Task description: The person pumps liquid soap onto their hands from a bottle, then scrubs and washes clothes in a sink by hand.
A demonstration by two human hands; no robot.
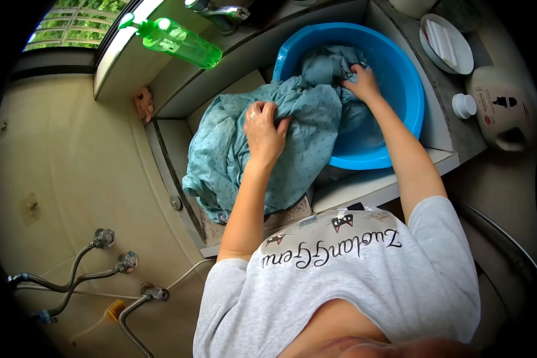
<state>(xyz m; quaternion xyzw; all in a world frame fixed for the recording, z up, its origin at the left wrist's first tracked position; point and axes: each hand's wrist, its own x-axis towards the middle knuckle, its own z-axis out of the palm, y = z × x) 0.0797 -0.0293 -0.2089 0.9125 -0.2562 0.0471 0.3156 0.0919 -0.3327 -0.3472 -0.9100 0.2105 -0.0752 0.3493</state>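
A large wet teal cloth (307,143) with small dark dots lies bunched over the sink ledge. One end of it hangs into a round blue basin (409,101) that holds some water. My left hand (265,132) is closed on the cloth's middle, fingers curled into a fold, with what looks like suds on the knuckles. Inside the basin, my right hand (363,85) pinches the cloth's far end. The cloth hides its own full shape, so I cannot tell what kind of item it is.
A green pump bottle (182,43) stands on the ledge beside the tap (221,15). To the right are a white bowl (462,56), a white cap (464,106) and a large jug (507,110). Hoses (71,280) and valves line the left wall.
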